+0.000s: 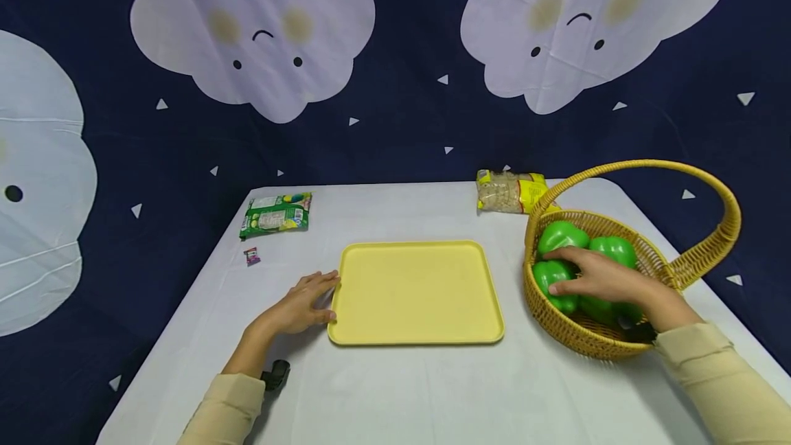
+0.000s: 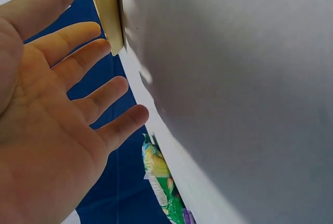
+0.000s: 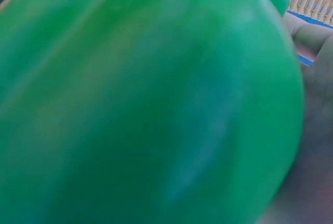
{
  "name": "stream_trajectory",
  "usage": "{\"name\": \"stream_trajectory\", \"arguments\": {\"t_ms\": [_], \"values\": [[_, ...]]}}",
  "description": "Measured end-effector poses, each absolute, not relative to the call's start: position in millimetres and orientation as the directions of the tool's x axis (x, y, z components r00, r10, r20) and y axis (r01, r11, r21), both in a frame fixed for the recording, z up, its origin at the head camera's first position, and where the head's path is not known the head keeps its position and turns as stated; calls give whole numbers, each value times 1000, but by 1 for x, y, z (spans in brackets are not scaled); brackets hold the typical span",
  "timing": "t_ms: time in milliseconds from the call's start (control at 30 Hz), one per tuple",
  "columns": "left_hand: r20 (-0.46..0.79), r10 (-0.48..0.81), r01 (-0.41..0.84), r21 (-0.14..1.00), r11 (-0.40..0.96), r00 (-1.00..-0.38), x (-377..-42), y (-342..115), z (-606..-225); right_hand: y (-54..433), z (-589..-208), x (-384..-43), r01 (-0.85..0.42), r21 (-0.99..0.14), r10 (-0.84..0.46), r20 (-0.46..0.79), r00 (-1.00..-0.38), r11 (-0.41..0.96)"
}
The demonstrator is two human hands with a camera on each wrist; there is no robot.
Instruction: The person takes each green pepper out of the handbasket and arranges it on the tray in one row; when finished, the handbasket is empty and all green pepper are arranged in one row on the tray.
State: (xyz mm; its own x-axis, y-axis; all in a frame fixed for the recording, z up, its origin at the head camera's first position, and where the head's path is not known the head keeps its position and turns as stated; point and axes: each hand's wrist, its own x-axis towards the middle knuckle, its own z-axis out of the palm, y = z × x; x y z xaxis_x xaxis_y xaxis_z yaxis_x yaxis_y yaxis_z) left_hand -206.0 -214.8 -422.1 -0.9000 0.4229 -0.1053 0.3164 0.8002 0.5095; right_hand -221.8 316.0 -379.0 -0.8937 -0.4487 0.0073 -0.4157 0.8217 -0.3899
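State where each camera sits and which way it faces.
Head: on the head, facing forward and down at the yellow tray and wicker basket; left hand, right hand and sleeves show.
Left wrist: on that wrist, looking past the left hand at the tray's edge.
Right wrist: on that wrist, facing a blurred green pepper; the right hand partly shows.
Head and left wrist share the tray.

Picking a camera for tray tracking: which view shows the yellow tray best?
Head: the yellow tray is whole in frame, all four corners visible, little or nothing covering it. Left wrist: only a strip of its edge, near the left hand. Right wrist: none of it; a green pepper fills most of the picture.
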Motion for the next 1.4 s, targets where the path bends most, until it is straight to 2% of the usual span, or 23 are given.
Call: {"name": "stream_trajectory", "arguments": {"t_ms": [300,733,1400], "values": [[-100,434,330,503,799,-895,-209,-216,-423,316,-380,-224,-419,-384,-451,5,-892,823],[-131,411,285,533,796,-902,-212,-217,-424,319,-382,-227,-396,-383,-437,-23,-899,835],[-114,459,313,586,747,-881,-214,-217,-426,317,-381,-226,-370,-373,-426,-77,-901,851]]}}
